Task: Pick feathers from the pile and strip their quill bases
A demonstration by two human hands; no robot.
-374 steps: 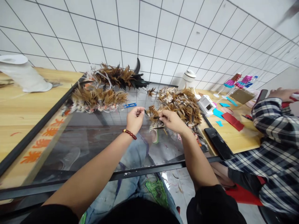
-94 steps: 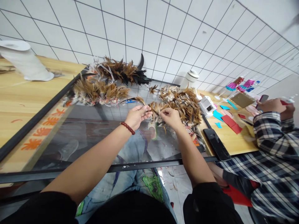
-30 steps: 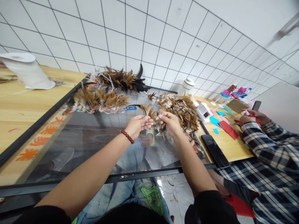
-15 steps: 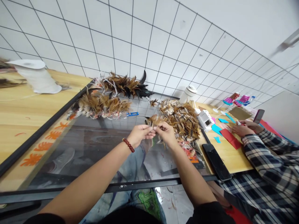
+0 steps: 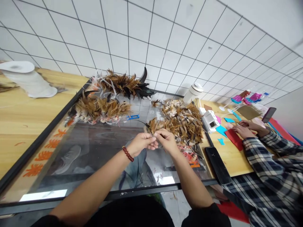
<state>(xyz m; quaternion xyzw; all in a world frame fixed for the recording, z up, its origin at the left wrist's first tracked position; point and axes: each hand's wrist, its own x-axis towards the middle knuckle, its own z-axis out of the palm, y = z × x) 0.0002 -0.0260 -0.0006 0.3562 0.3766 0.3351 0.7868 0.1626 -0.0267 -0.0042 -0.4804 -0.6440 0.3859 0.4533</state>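
My left hand (image 5: 142,143), a red bead bracelet on its wrist, and my right hand (image 5: 166,140) meet over the glass tabletop (image 5: 101,142). Both pinch the base of a small bunch of brown feathers (image 5: 153,125), whose tips point away from me. Beside my right hand lies a large heap of brown and white feathers (image 5: 184,121). Bundles of golden-brown feathers (image 5: 104,108) lie at the back left, with darker feathers (image 5: 127,84) behind them. Blue thread snips (image 5: 133,117) rest between the bundles and the heap.
A white ribbon roll (image 5: 29,78) stands at the far left. At the right are a white bottle (image 5: 193,92), a power strip (image 5: 210,120), a black phone (image 5: 217,165), red paper (image 5: 234,139) and another person's hands (image 5: 245,130). A tiled wall rises behind.
The view has tilted and shifted slightly. Both my hands are still together at the feather bunch, which now shows more of its fanned tips. The other person's hands have moved a little.
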